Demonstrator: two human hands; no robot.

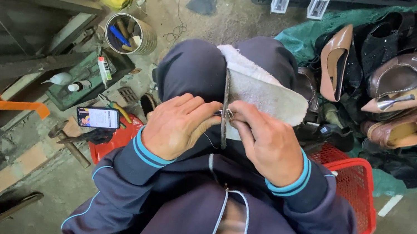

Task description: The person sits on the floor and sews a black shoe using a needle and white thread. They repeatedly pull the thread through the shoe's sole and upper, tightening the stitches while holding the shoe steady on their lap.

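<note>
The person sits with a shoe sole (pixel 258 88) held edge-up over the knees, its pale fleecy lining turned to the right and a dark rim strip (pixel 225 111) running down the near edge. The left hand (pixel 176 125) has its fingers curled together against the left face of the sole, thumb and forefinger pinching toward the rim. The right hand (pixel 266 141) closes on the other face, fingertips pressed together at the same spot, where a small metal tool (pixel 227 114) glints between both hands; it may be a needle or awl, but it is too small to tell.

Judging by how things lie, the work sits at a mid stage: the strip appears fixed along the upper stretch of the edge, while the lower end hangs loose below the hands, so that part seems left to do. A thin thread (pixel 210 141) trails under the left hand.

Around: a heap of shoes (pixel 406 82) at right, a red basket (pixel 357 187), a phone (pixel 98 117) and a tin of tools (pixel 126 34) at left.
</note>
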